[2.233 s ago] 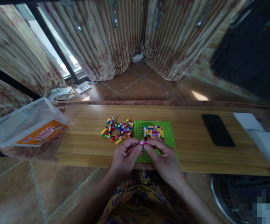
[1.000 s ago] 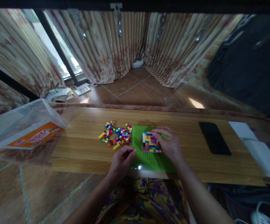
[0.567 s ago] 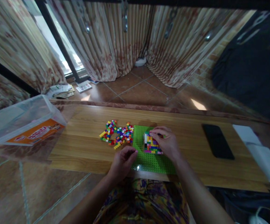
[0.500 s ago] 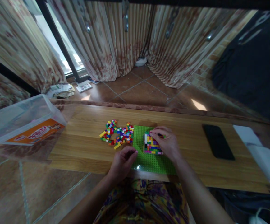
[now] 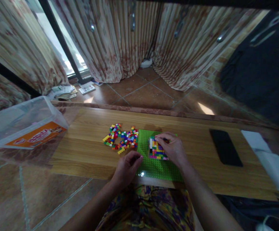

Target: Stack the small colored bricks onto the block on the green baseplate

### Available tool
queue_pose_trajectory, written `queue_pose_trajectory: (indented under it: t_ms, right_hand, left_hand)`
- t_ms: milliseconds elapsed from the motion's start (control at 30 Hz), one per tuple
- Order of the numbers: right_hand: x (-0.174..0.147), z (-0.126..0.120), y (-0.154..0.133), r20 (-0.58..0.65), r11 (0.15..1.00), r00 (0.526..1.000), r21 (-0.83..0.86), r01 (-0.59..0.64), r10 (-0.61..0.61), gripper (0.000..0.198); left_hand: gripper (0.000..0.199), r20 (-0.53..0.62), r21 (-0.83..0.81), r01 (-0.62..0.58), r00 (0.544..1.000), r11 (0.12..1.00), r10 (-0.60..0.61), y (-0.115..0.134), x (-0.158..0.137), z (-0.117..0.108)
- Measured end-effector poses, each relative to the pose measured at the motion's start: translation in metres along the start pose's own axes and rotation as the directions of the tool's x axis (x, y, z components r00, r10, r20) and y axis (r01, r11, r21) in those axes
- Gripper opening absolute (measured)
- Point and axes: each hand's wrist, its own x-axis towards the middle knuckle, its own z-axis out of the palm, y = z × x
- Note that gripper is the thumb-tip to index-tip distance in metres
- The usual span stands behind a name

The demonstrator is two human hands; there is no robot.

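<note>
Where green lies: one baseplate, one brick block.
Right hand: pinching block's far edge.
Left hand: curled, grip unclear.

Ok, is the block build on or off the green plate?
On: the plate shows behind, left and in front of the build.

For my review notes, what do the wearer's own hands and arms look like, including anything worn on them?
The left hand and right hand are both ungloved. Both forearms are bare as far as they show, with no sleeve, watch or bracelet visible; rings are too small to rule out. Below, between the arms, is a patterned garment in yellow, purple and dark tones.
</note>
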Motion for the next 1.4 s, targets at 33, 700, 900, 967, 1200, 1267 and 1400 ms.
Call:
queue_pose_trajectory:
  t_ms: [33, 700, 900, 967, 1200, 1267, 1400]
  right_hand:
    - [0.0, 0.0, 0.0, 0.004, 1.0, 1.0, -0.001, -0.005, 0.005, 0.018]
    - [-0.04, -0.006, -0.037, -0.215, 0.986, 0.966, -0.113, 0.124, -0.146, 0.019]
    - [-0.058, 0.02, -0.057, 0.01, 0.926, 0.95, -0.22, 0.306, -0.312, 0.017]
    - [-0.061, 0.028, -0.058, 0.067, 0.904, 0.944, -0.271, 0.33, -0.324, 0.018]
    - [-0.061, 0.037, -0.054, 0.137, 0.882, 0.943, -0.335, 0.331, -0.302, 0.02]
    - [-0.062, 0.038, -0.053, 0.139, 0.886, 0.943, -0.325, 0.331, -0.302, 0.019]
    - [-0.063, 0.041, -0.053, 0.111, 0.882, 0.943, -0.335, 0.332, -0.313, 0.019]
  left_hand:
    - [0.018, -0.002, 0.009, -0.001, 1.0, 1.0, 0.001, 0.0, 0.0, 0.0]
    - [0.013, -0.047, -0.133, -0.028, 0.999, 0.991, 0.022, -0.007, -0.001, 0.001]
    - [0.014, -0.066, -0.266, -0.026, 0.998, 0.964, 0.009, -0.007, -0.003, 0.001]
    - [0.016, -0.068, -0.289, -0.029, 0.998, 0.957, 0.01, -0.007, -0.004, 0.0]
    - [0.021, -0.067, -0.328, -0.014, 0.998, 0.945, -0.008, -0.009, -0.006, 0.0]
    - [0.02, -0.065, -0.306, -0.018, 0.998, 0.952, -0.002, -0.009, -0.006, 0.0]
    - [0.019, -0.068, -0.264, -0.005, 0.998, 0.964, -0.014, -0.01, -0.005, 0.001]
